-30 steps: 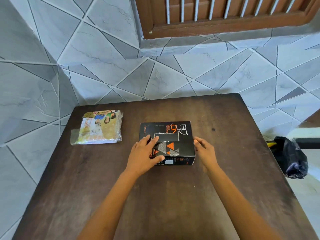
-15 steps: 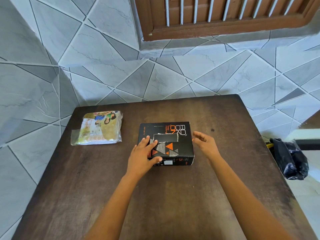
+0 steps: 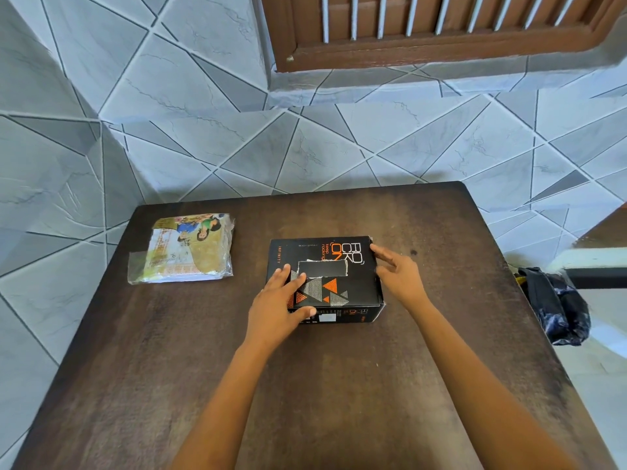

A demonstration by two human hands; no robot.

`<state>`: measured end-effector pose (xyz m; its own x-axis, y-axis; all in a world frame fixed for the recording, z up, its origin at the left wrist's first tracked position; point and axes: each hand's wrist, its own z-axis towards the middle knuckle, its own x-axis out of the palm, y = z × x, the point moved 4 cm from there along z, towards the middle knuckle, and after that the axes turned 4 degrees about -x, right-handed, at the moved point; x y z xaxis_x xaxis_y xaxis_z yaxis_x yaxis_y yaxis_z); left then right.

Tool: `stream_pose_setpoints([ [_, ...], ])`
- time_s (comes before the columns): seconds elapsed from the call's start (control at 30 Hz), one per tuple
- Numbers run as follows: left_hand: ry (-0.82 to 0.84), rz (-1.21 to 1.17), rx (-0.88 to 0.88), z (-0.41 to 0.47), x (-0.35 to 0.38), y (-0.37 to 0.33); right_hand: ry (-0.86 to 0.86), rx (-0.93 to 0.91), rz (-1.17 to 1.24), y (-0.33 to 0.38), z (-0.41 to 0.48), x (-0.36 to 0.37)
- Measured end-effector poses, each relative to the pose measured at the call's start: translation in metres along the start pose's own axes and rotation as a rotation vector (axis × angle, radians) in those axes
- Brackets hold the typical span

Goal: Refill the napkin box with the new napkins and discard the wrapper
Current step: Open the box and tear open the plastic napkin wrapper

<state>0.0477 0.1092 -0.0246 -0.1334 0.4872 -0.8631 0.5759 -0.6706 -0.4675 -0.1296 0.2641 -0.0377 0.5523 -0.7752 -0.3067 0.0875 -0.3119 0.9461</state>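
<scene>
A black napkin box (image 3: 342, 252) with orange lettering and a rectangular slot on top lies flat in the middle of the dark wooden table (image 3: 339, 385). My left hand (image 3: 280, 303) rests flat on the box's near left corner, thumb against the front face. My right hand (image 3: 397, 273) reaches along the box's right side, fingers straight and touching its far right corner. A wrapped pack of new napkins (image 3: 185, 247), in clear plastic with a colourful print, lies apart at the table's far left.
A black plastic bag (image 3: 556, 305) sits on the floor beyond the table's right edge. Tiled walls stand close behind and to the left of the table, with a wooden window frame (image 3: 424, 28) above.
My right hand has left the box's near right side, lifted, and moved forward to the far right corner. The left hand stays on the box.
</scene>
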Motion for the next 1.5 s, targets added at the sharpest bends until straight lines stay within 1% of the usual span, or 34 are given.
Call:
stream_pose_setpoints([
  [0.17, 0.002, -0.022, 0.004, -0.001, -0.001, -0.001, 0.078, 0.017, 0.074, -0.013, -0.008, 0.006],
  [0.43, 0.020, -0.028, -0.019, -0.002, -0.001, 0.003, 0.116, -0.048, 0.098, -0.018, -0.013, 0.004],
  [0.53, 0.021, -0.027, -0.023, -0.001, -0.001, 0.003, 0.119, -0.046, 0.081, -0.022, -0.010, 0.001],
  [0.63, 0.026, -0.020, -0.029, -0.002, -0.001, 0.003, 0.106, -0.045, 0.081, -0.023, -0.010, 0.002],
  [0.8, 0.025, -0.027, -0.035, -0.004, -0.001, 0.001, 0.021, -0.060, 0.046, -0.028, -0.014, 0.006],
  [0.9, 0.023, -0.026, -0.036, -0.004, -0.001, 0.001, 0.018, -0.078, 0.046, -0.026, -0.012, 0.008],
  [0.97, 0.019, -0.029, -0.039, -0.004, -0.001, 0.002, -0.079, -0.044, 0.014, -0.033, -0.010, -0.003],
  [1.03, 0.017, -0.034, -0.043, -0.004, 0.001, 0.003, -0.189, 0.073, -0.039, -0.052, -0.013, -0.024],
  [1.07, 0.017, -0.039, -0.045, -0.005, 0.001, 0.004, -0.178, 0.120, -0.079, -0.061, -0.016, -0.032],
  [1.1, 0.013, -0.047, -0.045, -0.004, 0.001, 0.005, -0.142, 0.130, -0.122, -0.065, -0.018, -0.037],
  [1.13, 0.010, -0.054, -0.045, -0.003, 0.001, 0.006, -0.121, 0.102, -0.151, -0.065, -0.019, -0.038],
  [1.2, 0.002, -0.062, -0.042, -0.001, 0.002, 0.007, -0.152, -0.011, -0.221, -0.055, -0.019, -0.034],
  [1.27, -0.003, -0.071, -0.039, 0.000, 0.004, 0.007, -0.181, -0.055, -0.391, -0.047, -0.016, -0.029],
  [1.33, -0.014, -0.093, -0.035, 0.000, 0.004, 0.006, -0.130, 0.028, -0.548, -0.053, -0.011, -0.031],
  [1.4, -0.028, -0.089, -0.026, 0.001, 0.003, 0.006, -0.003, 0.132, -0.658, -0.068, -0.012, -0.037],
  [1.43, -0.033, -0.071, -0.021, 0.003, 0.003, 0.006, 0.050, 0.145, -0.660, -0.074, -0.013, -0.040],
  [1.5, -0.028, -0.023, -0.007, 0.006, 0.003, 0.004, 0.068, 0.147, -0.557, -0.081, -0.017, -0.040],
])
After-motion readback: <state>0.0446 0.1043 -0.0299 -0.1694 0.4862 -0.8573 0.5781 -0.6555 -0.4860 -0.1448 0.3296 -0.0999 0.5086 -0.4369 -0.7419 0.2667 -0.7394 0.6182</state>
